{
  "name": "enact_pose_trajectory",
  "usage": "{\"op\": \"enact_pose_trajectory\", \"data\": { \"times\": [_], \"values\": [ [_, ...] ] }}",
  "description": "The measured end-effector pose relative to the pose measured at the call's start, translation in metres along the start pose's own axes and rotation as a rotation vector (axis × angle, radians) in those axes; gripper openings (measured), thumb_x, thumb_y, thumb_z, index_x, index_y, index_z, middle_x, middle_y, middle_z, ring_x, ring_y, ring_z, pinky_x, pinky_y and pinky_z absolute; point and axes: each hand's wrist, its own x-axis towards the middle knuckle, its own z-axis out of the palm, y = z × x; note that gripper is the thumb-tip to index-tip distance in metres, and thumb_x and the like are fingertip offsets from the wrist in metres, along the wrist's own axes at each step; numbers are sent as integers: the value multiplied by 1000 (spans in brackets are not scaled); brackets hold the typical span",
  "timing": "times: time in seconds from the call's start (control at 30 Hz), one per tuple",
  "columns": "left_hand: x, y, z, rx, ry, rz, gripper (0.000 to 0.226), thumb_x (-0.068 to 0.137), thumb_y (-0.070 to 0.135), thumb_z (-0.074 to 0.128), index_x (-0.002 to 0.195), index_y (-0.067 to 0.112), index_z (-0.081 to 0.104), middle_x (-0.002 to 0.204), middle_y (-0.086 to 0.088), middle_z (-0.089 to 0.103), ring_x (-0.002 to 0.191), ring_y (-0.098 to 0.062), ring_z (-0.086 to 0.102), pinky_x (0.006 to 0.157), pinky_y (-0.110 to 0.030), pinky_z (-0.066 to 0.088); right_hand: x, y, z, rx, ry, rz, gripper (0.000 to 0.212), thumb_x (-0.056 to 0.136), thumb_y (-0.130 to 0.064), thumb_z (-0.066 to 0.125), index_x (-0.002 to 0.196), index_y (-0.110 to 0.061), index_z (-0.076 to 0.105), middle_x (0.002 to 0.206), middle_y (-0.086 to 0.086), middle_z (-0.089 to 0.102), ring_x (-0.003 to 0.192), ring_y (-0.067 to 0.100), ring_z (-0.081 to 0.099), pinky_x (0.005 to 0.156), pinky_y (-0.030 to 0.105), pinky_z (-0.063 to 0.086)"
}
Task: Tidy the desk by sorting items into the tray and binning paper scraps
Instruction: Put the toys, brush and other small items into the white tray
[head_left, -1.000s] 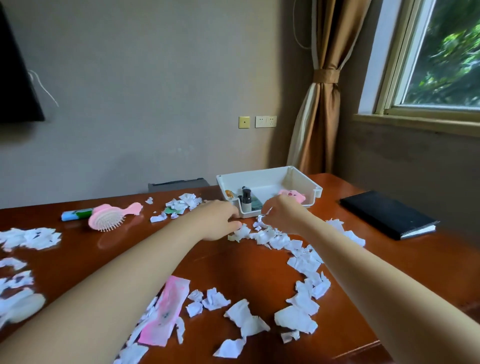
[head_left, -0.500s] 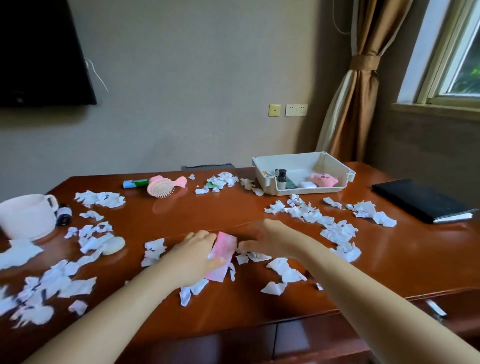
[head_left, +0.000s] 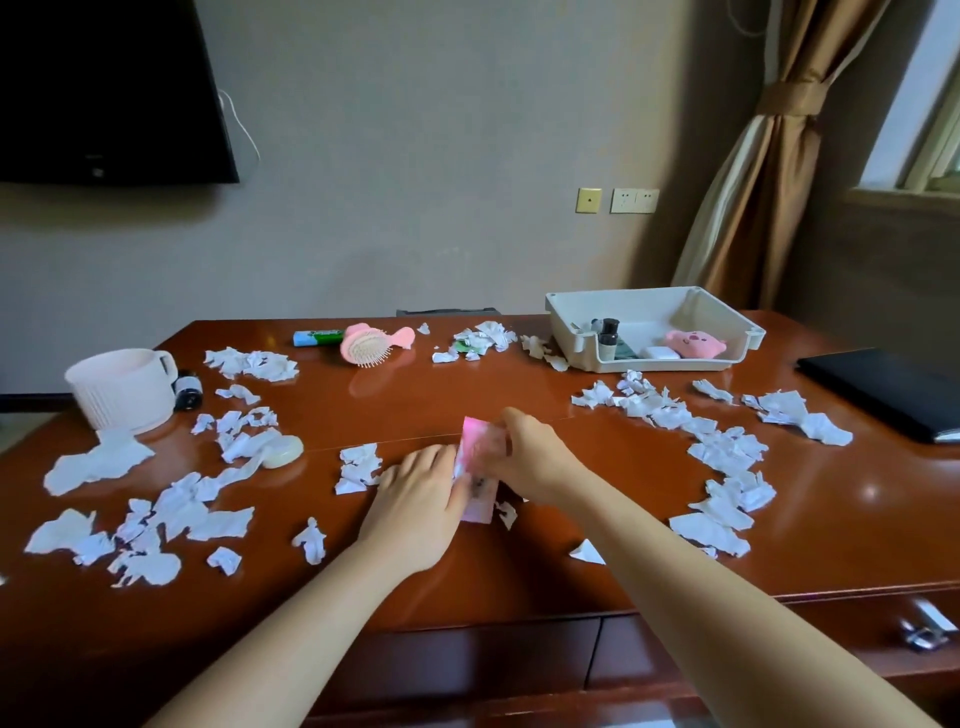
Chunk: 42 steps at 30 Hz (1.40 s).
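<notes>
Gripping upper end of pink packet (head_left: 476, 441) with right hand (head_left: 524, 457), fingers curled round it. Touching packet's left edge with left hand (head_left: 415, 499); grasp or mere contact, cannot tell. Packet front-centre on desk (head_left: 415, 395). Paper scraps (head_left: 722, 452) strewn at 3 and 8 o'clock. Tray (head_left: 623, 304) at 2 o'clock, hairbrush (head_left: 366, 347) at 11, mug (head_left: 122, 389) at 10.

On desk (head_left: 415, 405), rear right: tray (head_left: 563, 325), bottle (head_left: 607, 335) inside. Left of tray: hairbrush (head_left: 370, 347). Far left: cup (head_left: 122, 392). Right of tray: notebook (head_left: 878, 389). Near centre, between left hand (head_left: 418, 499) and right hand (head_left: 530, 454): packet (head_left: 477, 447).
</notes>
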Motion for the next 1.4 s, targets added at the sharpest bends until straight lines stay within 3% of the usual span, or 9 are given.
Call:
{"op": "enact_pose_trajectory", "data": {
  "times": [0.07,0.2,0.33,0.47,0.6,0.73,0.9,1.17,1.4],
  "values": [
    [1,0,-3,-1,24,-15,52,100,40,23,147,18,23,153,2,27,142,-17,24,114,-33,20,1,-2,-1,31,58,-31,37,87,-23,57,119,-13,41,114,14,61,100,35,58,80,41,50],
    [0,-4,-23,47,43,-25,57,99,47,20,148,19,22,155,2,23,144,-16,19,117,-34,14,3,-11,-8,172,97,-112,62,85,2,51,140,-16,26,127,18,55,109,34,57,90,42,50],
    [0,-34,-49,129,66,-132,58,98,49,22,148,20,21,156,0,22,144,-20,19,117,-39,16,5,-16,-7,190,96,-192,65,90,-8,54,144,-20,20,122,17,58,81,18,59,77,32,51],
    [-1,-79,-63,193,31,-345,61,96,47,35,148,18,21,154,-8,27,140,-29,30,111,-43,31,2,-18,-10,173,109,-226,60,92,-15,54,144,-22,25,139,11,50,114,27,58,79,27,49],
    [2,-113,-64,239,47,-475,62,93,49,43,143,14,32,147,-11,39,134,-31,40,105,-42,43,-2,-21,-15,150,115,-221,58,93,-16,54,144,-19,28,141,10,49,118,27,57,82,29,53],
    [7,-124,-59,251,52,-487,64,90,57,42,138,15,41,142,-9,47,129,-29,47,98,-39,48,-4,-21,-20,107,151,-218,59,93,-16,55,144,-18,27,140,9,49,117,26,58,74,25,52],
    [10,-129,-55,185,58,-529,56,92,47,48,136,14,44,137,-10,52,123,-30,52,93,-39,52,-7,-16,-27,97,164,-184,58,92,-18,55,144,-17,28,144,7,45,124,25,52,86,31,53],
    [12,-111,-59,-44,197,-415,27,89,32,56,108,12,56,101,-8,64,90,-21,60,65,-26,47,-11,-5,-39,136,202,-226,55,92,-25,55,142,-21,33,125,9,60,91,15,60,67,23,54],
    [32,-55,-73,-318,223,-276,26,77,29,70,97,23,54,94,1,61,87,-15,59,61,-21,45,-10,8,-72,121,319,-219,49,90,-16,58,136,-16,42,101,2,60,82,13,59,55,16,50]
  ]
}}
